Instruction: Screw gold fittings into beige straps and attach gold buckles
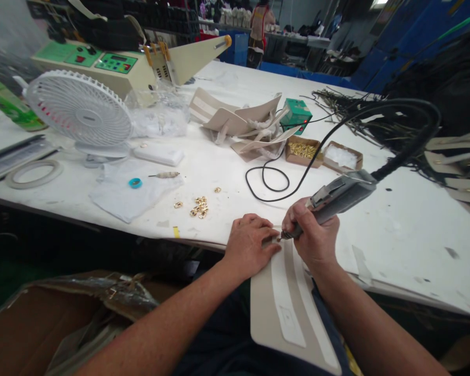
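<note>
The person's two hands work at the near edge of a white tabletop [407, 235], over a beige panel [263, 308]. The panel extends from that edge toward the near side, above the lap, and bears pale lengthwise strips. The right hand [315, 235] is wrapped round a grey electric screwdriver [342, 194], which is tilted, its tip pointing down and to the left at the panel's far end. The left hand [253, 243] lies at the far left corner of the panel, fingers bent, with thumb and fingertips just beside the tool's tip; whether it pinches anything there cannot be told. A black cable [407, 149] leaves the tool's upper end and arches toward the far side.

To the left of the hands lie gold clasps [199, 207], most in a small cluster. Farther left, a white cloth [125, 196] carries a blue cap [135, 183], with a thin pointed tool [165, 175] at its far edge. A white fan [80, 109] stands beyond the cloth, and a roll of tape [35, 175] lies at the far left. Beyond the hands are a heap of beige pieces [235, 121], a green box [296, 114], a tray of gold parts [303, 150] and, just right of it, a tray of white parts [341, 156].
</note>
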Tool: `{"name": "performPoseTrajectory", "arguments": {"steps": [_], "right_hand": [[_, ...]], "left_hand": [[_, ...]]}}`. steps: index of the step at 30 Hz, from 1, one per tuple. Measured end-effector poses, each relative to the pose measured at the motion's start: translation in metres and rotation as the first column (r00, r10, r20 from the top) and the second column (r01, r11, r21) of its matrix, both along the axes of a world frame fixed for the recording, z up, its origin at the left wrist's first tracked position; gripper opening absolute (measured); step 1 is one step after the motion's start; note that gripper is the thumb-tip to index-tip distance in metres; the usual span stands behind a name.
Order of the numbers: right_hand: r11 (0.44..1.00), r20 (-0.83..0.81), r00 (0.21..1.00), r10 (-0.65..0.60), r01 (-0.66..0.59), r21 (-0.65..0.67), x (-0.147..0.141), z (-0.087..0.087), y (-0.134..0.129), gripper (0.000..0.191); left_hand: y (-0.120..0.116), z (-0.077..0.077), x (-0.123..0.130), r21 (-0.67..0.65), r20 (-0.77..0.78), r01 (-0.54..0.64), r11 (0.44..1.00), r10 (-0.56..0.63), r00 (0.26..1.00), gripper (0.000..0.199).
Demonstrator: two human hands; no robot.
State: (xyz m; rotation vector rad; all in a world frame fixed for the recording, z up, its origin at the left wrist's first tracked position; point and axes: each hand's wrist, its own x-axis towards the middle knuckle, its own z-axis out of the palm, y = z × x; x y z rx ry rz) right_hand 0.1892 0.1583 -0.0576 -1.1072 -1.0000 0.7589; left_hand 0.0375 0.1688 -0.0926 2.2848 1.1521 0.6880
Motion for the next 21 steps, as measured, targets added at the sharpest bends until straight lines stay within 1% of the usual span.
{"name": "performPoseTrajectory", "arguments": {"steps": [3,5,10,15,21], "right_hand": [[0.999,0.004,0.999,0.037,-0.037,-0.005,-0.0002,-0.0002,-0.0025,0.032],[0.998,0.035,0.998,0.058,-0.058,-0.001,-0.0006,-0.0001,-0.0043,0.03],[0.993,0.111,0.989,0.098,-0.104,0.048,0.0002,-0.0006,-0.0063,0.029],[0.983,0.15,0.973,0.174,-0.181,0.036,0.0049,-0.0037,-0.0052,0.028],[0.988,0.147,0.977,0.153,-0.156,0.008,0.0057,-0.0023,-0.0046,0.027]], "left_hand": [[0.0001,-0.0002,0.0005,0.004,0.001,-0.003,1.0,0.003,1.0,0.025],[-0.0001,-0.0001,0.0007,0.0,-0.001,-0.006,1.0,0.006,1.0,0.024],[-0.0002,0.0003,0.0008,0.0,0.007,-0.002,1.0,0.002,1.0,0.019],[-0.0001,-0.0005,0.0009,0.003,-0.005,0.001,1.0,-0.001,1.0,0.018],[-0.0009,0.0014,0.0018,0.005,-0.017,-0.007,1.0,0.007,1.0,0.02]]}}
